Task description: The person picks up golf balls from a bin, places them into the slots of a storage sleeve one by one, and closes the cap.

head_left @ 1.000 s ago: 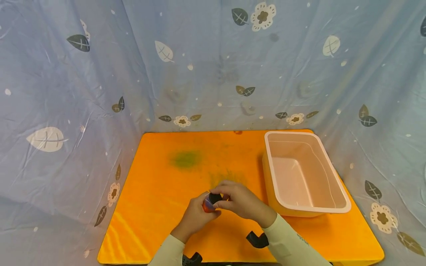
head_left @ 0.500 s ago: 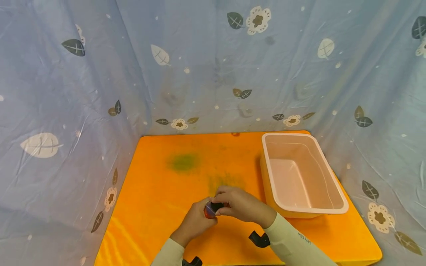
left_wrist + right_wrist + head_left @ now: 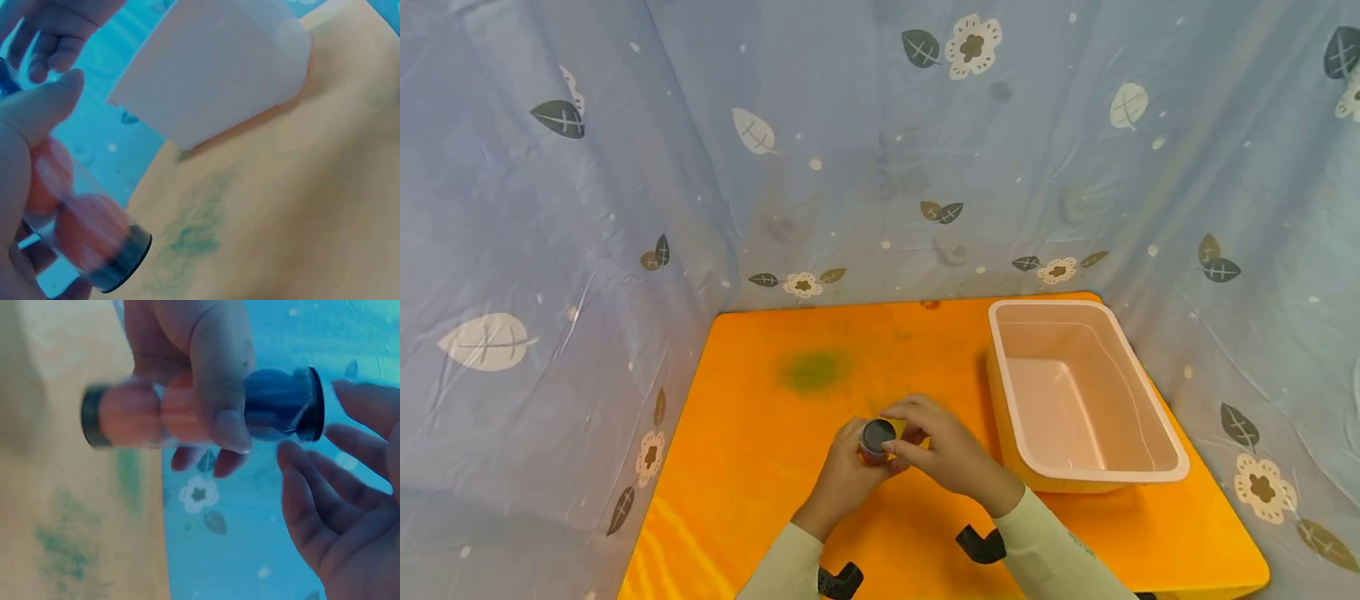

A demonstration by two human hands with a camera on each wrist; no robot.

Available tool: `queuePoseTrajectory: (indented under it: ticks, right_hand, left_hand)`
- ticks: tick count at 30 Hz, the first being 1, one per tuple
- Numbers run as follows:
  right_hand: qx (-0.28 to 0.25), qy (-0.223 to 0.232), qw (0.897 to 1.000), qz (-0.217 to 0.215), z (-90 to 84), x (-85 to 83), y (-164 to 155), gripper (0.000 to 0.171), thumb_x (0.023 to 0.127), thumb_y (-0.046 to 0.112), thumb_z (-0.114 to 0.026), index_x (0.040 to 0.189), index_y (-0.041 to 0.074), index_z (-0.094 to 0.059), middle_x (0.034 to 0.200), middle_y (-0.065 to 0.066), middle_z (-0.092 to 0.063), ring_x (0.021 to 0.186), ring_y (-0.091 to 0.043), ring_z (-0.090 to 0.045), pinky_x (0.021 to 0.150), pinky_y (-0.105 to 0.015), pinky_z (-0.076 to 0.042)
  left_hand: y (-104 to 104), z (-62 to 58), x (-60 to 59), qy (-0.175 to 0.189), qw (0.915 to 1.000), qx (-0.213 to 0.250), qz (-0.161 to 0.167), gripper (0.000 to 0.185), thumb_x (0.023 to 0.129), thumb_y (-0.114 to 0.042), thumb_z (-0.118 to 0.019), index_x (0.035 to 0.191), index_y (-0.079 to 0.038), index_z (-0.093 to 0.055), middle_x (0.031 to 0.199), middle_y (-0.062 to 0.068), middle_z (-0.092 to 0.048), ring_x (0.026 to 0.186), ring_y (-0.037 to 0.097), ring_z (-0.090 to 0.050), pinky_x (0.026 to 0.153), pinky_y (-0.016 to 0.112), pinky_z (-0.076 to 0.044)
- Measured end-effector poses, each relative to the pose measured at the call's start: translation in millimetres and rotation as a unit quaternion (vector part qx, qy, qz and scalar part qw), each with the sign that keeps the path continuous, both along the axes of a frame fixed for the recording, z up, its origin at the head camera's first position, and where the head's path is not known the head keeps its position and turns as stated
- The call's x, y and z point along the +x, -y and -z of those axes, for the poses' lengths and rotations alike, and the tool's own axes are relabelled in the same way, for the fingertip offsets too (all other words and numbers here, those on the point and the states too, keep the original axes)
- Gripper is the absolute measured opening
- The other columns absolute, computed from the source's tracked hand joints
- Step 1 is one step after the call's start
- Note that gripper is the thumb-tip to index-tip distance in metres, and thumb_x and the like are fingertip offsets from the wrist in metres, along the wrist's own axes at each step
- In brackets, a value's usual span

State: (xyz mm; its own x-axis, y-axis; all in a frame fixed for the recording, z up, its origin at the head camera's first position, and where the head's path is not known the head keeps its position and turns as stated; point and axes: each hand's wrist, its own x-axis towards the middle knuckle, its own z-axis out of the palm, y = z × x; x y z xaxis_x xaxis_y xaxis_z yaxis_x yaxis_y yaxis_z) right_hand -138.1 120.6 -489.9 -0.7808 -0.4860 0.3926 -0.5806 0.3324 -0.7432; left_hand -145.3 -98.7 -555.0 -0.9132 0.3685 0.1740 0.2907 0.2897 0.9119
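A clear tube (image 3: 177,415) with a black cap on each end holds orange-red balls and a blue ball in a row. My left hand (image 3: 844,479) grips it round the middle, thumb across its side, above the orange table. In the head view one black cap (image 3: 878,434) faces up toward the camera. Beside that end is my right hand (image 3: 942,446), fingers parted and loosely bent. The right wrist view shows a small gap between its fingertips (image 3: 289,452) and the cap at the blue ball's end. In the left wrist view, the far cap (image 3: 127,262) points down toward the cloth.
A pale pink plastic tub (image 3: 1017,392) stands on the right of the orange cloth-covered table (image 3: 760,400). Green stains (image 3: 814,369) mark the cloth. A blue curtain (image 3: 850,150) with leaves and flowers surrounds the back and sides.
Earlier my right fingers pinched the black cap; now they have let go and spread beside it. The tube has tipped, so its capped end faces up more. The left hand keeps its grip.
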Motion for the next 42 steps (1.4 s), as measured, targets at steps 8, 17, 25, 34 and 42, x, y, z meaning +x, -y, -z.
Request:
queuePoseTrajectory:
  ticks: [8, 17, 25, 34, 42]
  right_hand:
    - [-0.053, -0.003, 0.991, 0.122, 42.4, 10.6, -27, 0.028, 0.103, 0.007, -0.078, 0.130, 0.013, -0.075, 0.118, 0.001, -0.068, 0.077, -0.011, -0.062, 0.068, -0.032, -0.058]
    - [-0.040, 0.100, 0.979, 0.171, 79.8, 25.3, -38, 0.019, 0.106, 0.015, -0.076, 0.124, 0.013, -0.077, 0.113, -0.005, -0.069, 0.073, -0.019, -0.059, 0.064, -0.030, -0.054]
    - [-0.056, 0.092, 0.976, 0.191, 88.2, 22.0, -42, 0.017, 0.104, 0.009, -0.078, 0.119, 0.016, -0.079, 0.109, -0.002, -0.071, 0.069, -0.017, -0.056, 0.060, -0.029, -0.051]
    - [-0.093, 0.156, 0.966, 0.182, 83.4, 6.2, -21, 0.020, 0.107, 0.019, -0.075, 0.125, 0.009, -0.078, 0.118, -0.002, -0.073, 0.096, -0.020, -0.066, 0.085, -0.037, -0.057]
    - [-0.196, 0.305, 0.918, 0.160, 78.4, -19.9, 5, 0.042, 0.110, 0.037, -0.069, 0.136, 0.003, -0.072, 0.128, -0.008, -0.072, 0.119, -0.028, -0.067, 0.105, -0.057, -0.052]
  left_hand:
    - [-14, 20.1, -28.5, 0.078, 0.9949, 0.036, -0.053, 0.068, 0.090, -0.031, -0.094, 0.146, -0.012, -0.061, 0.137, 0.012, -0.066, 0.128, 0.030, -0.064, 0.104, 0.057, -0.052]
    - [-28, 65.5, -49.1, 0.063, 0.9978, -0.002, -0.019, 0.053, 0.091, -0.026, -0.094, 0.130, -0.003, -0.068, 0.108, 0.004, -0.067, 0.096, 0.022, -0.065, 0.087, 0.044, -0.056]
    - [-33, 85.4, -51.7, 0.047, 0.9985, 0.009, -0.026, 0.046, 0.089, -0.024, -0.095, 0.124, -0.009, -0.069, 0.104, -0.001, -0.067, 0.094, 0.020, -0.068, 0.085, 0.040, -0.058]
    - [-26, 86.7, -47.6, 0.073, 0.9972, 0.008, -0.017, 0.061, 0.089, -0.034, -0.096, 0.137, -0.017, -0.063, 0.124, -0.003, -0.067, 0.117, 0.021, -0.065, 0.103, 0.050, -0.052]
    - [-19, 55.2, -37.6, 0.171, 0.9799, 0.101, 0.016, 0.053, 0.113, -0.048, -0.061, 0.150, -0.011, -0.053, 0.149, 0.010, -0.055, 0.141, 0.034, -0.052, 0.116, 0.060, -0.040]
